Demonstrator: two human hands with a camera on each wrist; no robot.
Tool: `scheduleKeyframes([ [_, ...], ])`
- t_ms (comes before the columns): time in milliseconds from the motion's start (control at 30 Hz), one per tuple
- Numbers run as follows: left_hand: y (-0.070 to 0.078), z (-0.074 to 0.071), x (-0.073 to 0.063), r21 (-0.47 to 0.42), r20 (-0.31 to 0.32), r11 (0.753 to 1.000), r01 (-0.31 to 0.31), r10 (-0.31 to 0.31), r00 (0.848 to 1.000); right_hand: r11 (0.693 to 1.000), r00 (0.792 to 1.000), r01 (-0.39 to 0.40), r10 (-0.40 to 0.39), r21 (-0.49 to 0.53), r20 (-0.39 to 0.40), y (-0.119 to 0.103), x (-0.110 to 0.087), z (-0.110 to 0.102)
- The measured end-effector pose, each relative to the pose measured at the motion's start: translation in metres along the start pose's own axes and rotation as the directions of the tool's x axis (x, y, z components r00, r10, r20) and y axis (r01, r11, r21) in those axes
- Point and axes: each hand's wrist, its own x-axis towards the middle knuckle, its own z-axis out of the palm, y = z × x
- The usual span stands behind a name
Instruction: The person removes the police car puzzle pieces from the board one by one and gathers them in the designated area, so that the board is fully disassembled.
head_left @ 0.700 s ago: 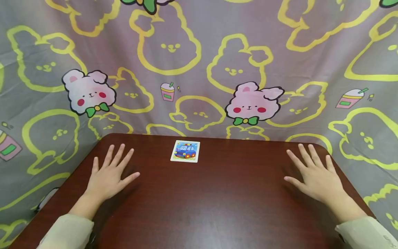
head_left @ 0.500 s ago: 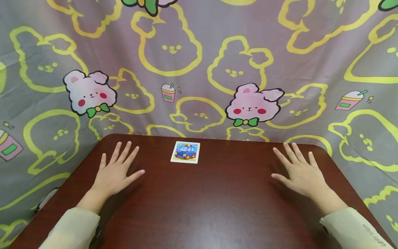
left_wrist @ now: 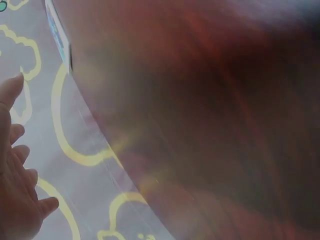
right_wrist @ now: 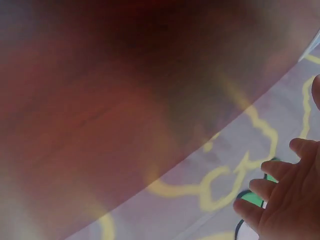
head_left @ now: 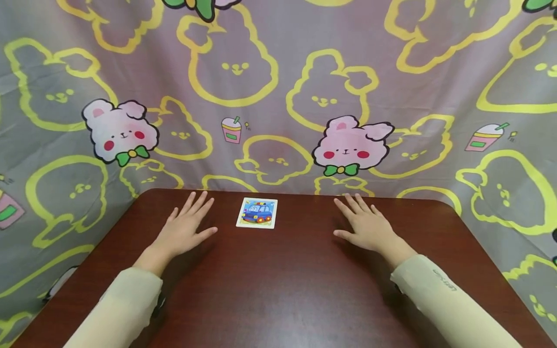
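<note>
A square picture puzzle or card with a white border and a blue cartoon car (head_left: 257,213) lies flat near the table's far edge. To its left is my left hand (head_left: 183,232), palm down with fingers spread, holding nothing. My right hand (head_left: 367,227) is to the right of the picture, farther off, also spread and without anything in it. Both hands seem to hover just over the tabletop, shadows beneath them. In the left wrist view the picture's edge (left_wrist: 60,37) shows at the upper left, beyond the left hand (left_wrist: 17,175).
The dark reddish-brown table (head_left: 278,290) has rounded far corners and a glossy top. Directly behind it and along both sides hangs a grey curtain (head_left: 270,111) with yellow outlines and pink rabbit heads.
Both hands have moved inward toward the picture, the right one over a longer distance leftward. The picture has stayed in place on the table.
</note>
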Motion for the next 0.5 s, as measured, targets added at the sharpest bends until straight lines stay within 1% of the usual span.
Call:
scheduleKeyframes([
  [200,0.011,0.007,0.021,-0.053,0.046,0.998,-0.045,0.048,0.998,0.998,0.998,0.033,-0.036,0.062,0.046,-0.024,0.032,0.001],
  [267,0.014,0.009,0.026,-0.068,0.060,0.997,-0.049,0.053,0.997,0.996,0.997,0.051,-0.055,0.074,0.051,-0.032,0.042,0.001],
  [400,0.017,0.015,0.036,-0.084,0.068,0.995,-0.050,0.056,0.996,0.992,0.993,0.083,-0.090,0.098,0.074,-0.048,0.057,0.004],
  [500,0.018,0.019,0.043,-0.114,0.086,0.993,-0.036,0.046,0.995,0.989,0.989,0.097,-0.108,0.110,0.098,-0.058,0.067,0.008],
])
